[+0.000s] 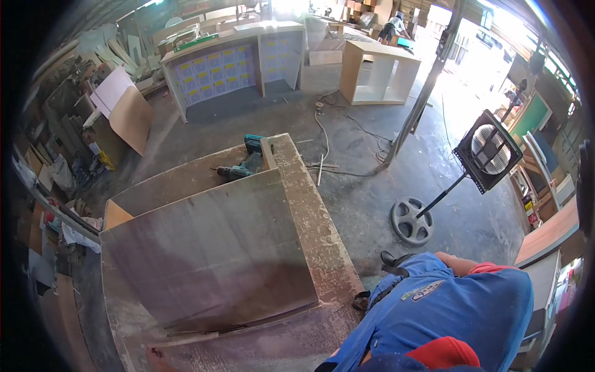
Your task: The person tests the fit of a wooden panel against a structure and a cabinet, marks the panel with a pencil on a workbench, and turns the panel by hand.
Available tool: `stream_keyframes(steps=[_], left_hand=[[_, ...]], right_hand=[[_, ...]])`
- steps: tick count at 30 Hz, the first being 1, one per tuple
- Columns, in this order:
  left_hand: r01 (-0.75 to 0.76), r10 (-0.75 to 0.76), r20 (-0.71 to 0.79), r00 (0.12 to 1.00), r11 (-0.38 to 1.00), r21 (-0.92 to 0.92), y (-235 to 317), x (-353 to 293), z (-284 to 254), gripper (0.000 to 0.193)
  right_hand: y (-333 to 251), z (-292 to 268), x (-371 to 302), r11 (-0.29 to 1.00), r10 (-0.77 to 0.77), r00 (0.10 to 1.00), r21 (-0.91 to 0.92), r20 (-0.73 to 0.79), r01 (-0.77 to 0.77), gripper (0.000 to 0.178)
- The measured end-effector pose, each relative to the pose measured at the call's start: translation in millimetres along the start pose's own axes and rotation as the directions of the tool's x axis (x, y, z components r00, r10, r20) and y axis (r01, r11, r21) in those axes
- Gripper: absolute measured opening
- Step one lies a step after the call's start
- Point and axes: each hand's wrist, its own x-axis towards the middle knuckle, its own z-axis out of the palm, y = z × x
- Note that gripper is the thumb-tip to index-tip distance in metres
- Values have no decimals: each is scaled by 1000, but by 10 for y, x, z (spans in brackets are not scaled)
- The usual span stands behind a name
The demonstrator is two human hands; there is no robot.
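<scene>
What seems the left hand (159, 359) shows too little to tell its grip, the right is out of sight, and just beyond lies the wooden box (211, 248), apparently being positioned, calling for steady support clear of the farther drills (234, 173).

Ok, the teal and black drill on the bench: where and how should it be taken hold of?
Probably best by the handle, coming from above. The drill points its nose left, with the handle slanting right and away. The wooden strip crowds its right side, and the big panel lies on the near side.
</scene>
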Motion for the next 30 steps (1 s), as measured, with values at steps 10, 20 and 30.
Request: stream_keyframes(steps=[10, 20, 30], left_hand=[[-780, 873, -130, 470, 479, 401, 1773, -2923, -1082, 26], [-815, 902, 253, 351, 427, -393, 1557, -6503, 2710, 24], [-774, -482, 811, -332, 630, 58, -1749, -7646, 5060, 53]], right_hand=[[-309, -18, 1130, 964, -74, 945, 264, 320, -14, 71], [-1097, -348, 1548, 878, -466, 879, 182, 104, 444, 79], [1764, 325, 804, 637, 60, 946, 742, -319, 210, 74]])
